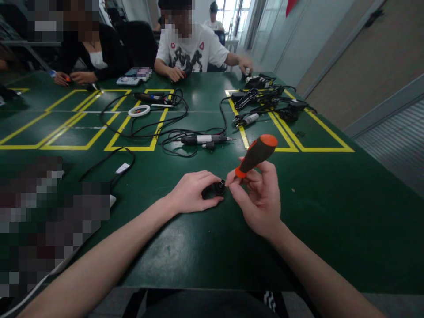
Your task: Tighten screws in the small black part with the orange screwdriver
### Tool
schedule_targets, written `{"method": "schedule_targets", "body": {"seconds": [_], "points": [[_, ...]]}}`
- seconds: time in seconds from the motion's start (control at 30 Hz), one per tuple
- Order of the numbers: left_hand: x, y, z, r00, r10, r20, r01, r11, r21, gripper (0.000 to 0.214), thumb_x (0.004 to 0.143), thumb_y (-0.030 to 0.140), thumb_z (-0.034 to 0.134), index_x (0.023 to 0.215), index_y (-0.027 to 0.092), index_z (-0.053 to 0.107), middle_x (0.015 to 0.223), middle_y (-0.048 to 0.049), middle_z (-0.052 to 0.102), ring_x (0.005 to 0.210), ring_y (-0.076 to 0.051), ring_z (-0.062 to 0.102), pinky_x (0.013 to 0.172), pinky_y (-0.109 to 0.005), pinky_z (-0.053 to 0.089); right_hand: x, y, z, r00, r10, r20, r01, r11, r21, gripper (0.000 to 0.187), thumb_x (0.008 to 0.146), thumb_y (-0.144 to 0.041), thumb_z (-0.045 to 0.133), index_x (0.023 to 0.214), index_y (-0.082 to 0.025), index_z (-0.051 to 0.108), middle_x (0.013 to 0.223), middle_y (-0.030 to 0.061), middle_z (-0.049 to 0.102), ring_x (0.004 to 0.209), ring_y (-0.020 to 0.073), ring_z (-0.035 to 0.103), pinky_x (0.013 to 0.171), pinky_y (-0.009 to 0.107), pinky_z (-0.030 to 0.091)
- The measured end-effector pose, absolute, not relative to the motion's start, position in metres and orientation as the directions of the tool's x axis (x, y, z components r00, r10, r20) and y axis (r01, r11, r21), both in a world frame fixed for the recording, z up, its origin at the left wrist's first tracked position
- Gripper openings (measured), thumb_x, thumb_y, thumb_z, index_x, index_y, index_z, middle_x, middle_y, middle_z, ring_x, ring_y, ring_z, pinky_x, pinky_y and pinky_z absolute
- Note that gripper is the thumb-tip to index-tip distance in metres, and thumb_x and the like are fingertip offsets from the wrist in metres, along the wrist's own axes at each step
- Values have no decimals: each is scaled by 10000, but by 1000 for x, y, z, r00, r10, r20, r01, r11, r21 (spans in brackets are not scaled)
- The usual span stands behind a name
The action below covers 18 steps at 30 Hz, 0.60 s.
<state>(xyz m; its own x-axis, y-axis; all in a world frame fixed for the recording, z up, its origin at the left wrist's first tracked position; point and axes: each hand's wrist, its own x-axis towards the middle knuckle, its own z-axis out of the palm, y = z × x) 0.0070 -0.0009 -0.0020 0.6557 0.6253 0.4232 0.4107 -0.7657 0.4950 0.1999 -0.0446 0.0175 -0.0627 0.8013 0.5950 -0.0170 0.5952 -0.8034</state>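
Right grip (260,196), mid-frame, pinches orange-and-grey, bulbous-handled screwdriver (256,154); left grip (194,192) curls round small black part (219,188). Tilted push could make the screwdriver skid.

One held screwdriver (258,154), one held black part (219,188), one white ring (148,109) and the wearer's two bare hands (190,192) (265,207).

The green tabletop (334,212), marked with rectangles of yellow tape (326,149), bears a corded electric screwdriver (202,139), a white ring (130,111), a dark cylindrical tool (149,97), looping black cables (179,131) and a tangle of cords (270,100).
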Motion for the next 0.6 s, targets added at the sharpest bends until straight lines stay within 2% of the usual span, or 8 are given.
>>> {"method": "schedule_targets", "body": {"seconds": [0.23,0.4,0.53,0.6], "points": [[7,-1,-3,661,641,390,449,-754,479,213,946,345,690,1070,171,688,953,-60,757,828,-194,707,720,-289,528,204,-45,18,-83,807,585,19,588,-809,196,1058,-186,585,1214,-288,646,949,-21,689,617,81,549,579,247,470],[7,-2,-4,658,647,385,463,-751,472,261,938,352,701,1122,167,693,963,-64,761,834,-200,711,728,-298,539,206,-48,28,-148,825,546,45,557,-829,293,1113,-208,479,1295,-276,698,917,-10,629,599,78,526,530,247,416],[7,-2,-2,664,658,356,463,-735,495,193,939,343,696,1055,191,673,979,-52,763,856,-195,716,761,-303,551,206,-49,28,-173,842,511,-77,505,-859,324,1133,-288,444,1336,-280,696,912,-11,624,594,82,523,549,249,453],[8,-3,-2,664,656,360,456,-736,499,185,938,333,694,1049,188,668,980,-55,762,859,-197,716,762,-305,552,206,-48,26,-176,841,511,-102,501,-860,286,1120,-339,496,1312,-276,698,895,-14,628,611,91,534,568,249,476]]}}
